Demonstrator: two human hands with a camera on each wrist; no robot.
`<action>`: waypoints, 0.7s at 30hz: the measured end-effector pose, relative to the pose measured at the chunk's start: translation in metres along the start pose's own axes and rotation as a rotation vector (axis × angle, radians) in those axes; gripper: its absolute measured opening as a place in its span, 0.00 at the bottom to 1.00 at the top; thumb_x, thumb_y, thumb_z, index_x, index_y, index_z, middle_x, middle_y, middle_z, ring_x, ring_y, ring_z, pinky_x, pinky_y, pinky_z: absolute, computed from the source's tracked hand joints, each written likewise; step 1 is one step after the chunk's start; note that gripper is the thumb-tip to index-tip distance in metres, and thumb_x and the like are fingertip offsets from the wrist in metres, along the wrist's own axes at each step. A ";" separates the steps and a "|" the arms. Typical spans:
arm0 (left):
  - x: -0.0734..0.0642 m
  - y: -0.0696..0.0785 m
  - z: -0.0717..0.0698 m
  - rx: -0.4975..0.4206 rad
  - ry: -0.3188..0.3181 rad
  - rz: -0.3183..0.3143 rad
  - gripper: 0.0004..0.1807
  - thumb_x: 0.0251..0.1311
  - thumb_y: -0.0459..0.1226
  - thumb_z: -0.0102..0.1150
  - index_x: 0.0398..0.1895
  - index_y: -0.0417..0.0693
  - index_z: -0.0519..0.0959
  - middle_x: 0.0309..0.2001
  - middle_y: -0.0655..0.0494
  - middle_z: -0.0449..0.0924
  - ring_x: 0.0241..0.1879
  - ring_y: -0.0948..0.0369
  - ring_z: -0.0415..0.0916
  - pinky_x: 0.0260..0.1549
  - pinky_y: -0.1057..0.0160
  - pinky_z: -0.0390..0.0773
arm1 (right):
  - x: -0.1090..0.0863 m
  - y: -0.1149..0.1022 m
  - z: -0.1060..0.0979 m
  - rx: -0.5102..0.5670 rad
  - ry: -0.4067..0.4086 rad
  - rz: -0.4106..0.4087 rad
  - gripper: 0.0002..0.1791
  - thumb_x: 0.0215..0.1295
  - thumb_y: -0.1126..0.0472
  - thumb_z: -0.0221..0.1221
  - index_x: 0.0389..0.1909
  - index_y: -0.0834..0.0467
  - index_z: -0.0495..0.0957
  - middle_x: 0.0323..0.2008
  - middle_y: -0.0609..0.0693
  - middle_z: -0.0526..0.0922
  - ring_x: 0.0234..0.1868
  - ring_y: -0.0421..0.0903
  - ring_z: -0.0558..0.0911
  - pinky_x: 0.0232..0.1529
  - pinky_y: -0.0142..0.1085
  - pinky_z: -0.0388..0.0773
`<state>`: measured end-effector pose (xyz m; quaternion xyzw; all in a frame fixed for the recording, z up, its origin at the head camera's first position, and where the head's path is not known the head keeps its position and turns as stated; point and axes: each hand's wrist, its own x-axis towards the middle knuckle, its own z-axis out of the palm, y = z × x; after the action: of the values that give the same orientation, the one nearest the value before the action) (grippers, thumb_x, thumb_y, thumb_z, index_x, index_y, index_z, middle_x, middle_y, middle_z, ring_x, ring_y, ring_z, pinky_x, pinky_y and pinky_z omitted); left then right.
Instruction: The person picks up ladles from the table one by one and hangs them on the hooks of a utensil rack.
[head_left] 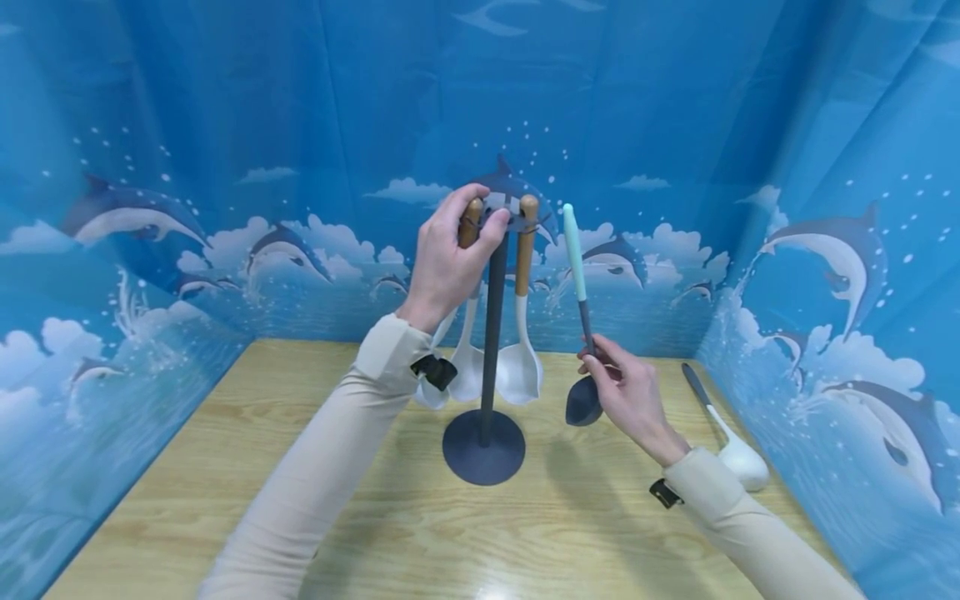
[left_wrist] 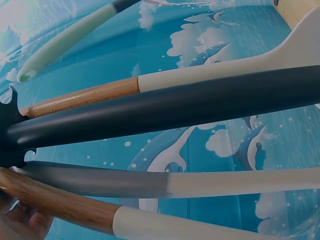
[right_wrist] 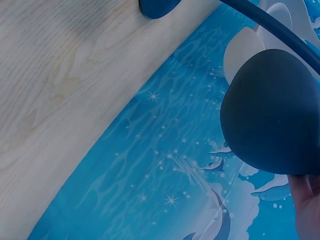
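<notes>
A dark grey utensil stand rises from a round base in the middle of the wooden table. White spoons with wooden handles hang from its top. My left hand grips the top of the stand by one wooden handle; the stand's pole crosses the left wrist view. My right hand holds a dark ladle upright by its neck, with the dark bowl low and the mint-green handle pointing up. The bowl fills the right wrist view.
A white ladle with a dark handle lies on the table at the right, near the blue dolphin-print backdrop. The backdrop walls in the table on three sides.
</notes>
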<state>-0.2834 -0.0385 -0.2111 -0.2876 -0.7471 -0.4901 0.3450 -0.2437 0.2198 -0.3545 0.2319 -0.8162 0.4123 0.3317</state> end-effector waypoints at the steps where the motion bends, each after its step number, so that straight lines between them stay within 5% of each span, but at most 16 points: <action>1: 0.000 0.000 0.000 0.002 0.001 0.002 0.27 0.66 0.50 0.50 0.62 0.43 0.72 0.35 0.51 0.69 0.27 0.58 0.63 0.28 0.63 0.65 | 0.000 0.000 0.001 0.001 0.005 -0.005 0.15 0.66 0.71 0.59 0.53 0.62 0.80 0.37 0.58 0.87 0.32 0.52 0.87 0.36 0.19 0.78; 21: -0.001 0.000 0.000 0.008 -0.001 -0.007 0.27 0.67 0.51 0.50 0.63 0.45 0.72 0.36 0.51 0.69 0.28 0.58 0.63 0.29 0.63 0.65 | 0.001 -0.006 0.004 -0.003 -0.005 -0.060 0.17 0.68 0.70 0.58 0.56 0.60 0.80 0.36 0.54 0.87 0.30 0.46 0.87 0.35 0.22 0.80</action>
<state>-0.2823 -0.0390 -0.2121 -0.2840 -0.7502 -0.4882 0.3439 -0.2417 0.2132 -0.3527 0.2567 -0.8103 0.4005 0.3421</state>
